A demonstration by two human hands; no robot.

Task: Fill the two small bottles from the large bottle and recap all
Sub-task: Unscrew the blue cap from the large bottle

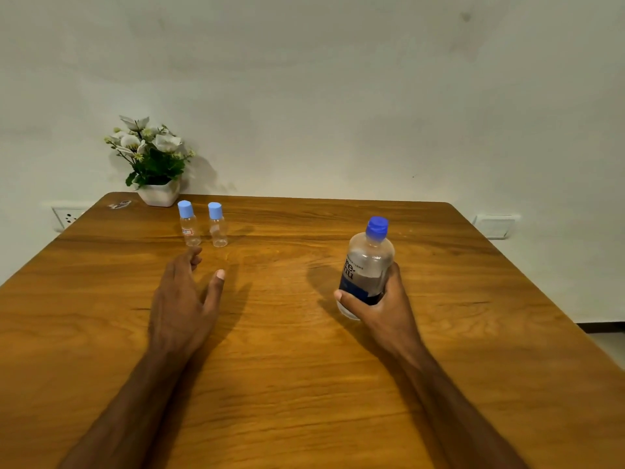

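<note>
Wooden table (304,384), grained and glossy, with rounded far corners; near edge cut off by the frame.

Large bottle (367,269) at 3 o'clock of table centre: one, clear plastic, rounded shoulders, dark blue label with partly legible lettering, ribbed blue cap (377,227) in place. Gripped around the lower body by the right hand (385,306), thumb across the front of the label, fingers wrapped behind and mostly hidden. Base concealed by the thumb and palm, so contact with the table cannot be told. Contents possibly a clear liquid, though level hard to make out.

Small bottles at 11 o'clock: two, clear cylindrical plastic, upright, side by side and just apart, each with a smooth pale blue cap. Left small bottle (189,228) with a small red-edged label; right small bottle (218,228) plain. Apparently empty.

Left hand (184,299) at 9 o'clock, back facing up, just short of the small bottles, touching neither; thumb spread wide, fingers foreshortened and loosely bent, holding nothing.

Potted plant (152,157) at 11 o'clock by the wall: one, white angular pot, white blossoms, green leaves. Wall sockets: two, one beyond each side of the table, partly hidden.
</note>
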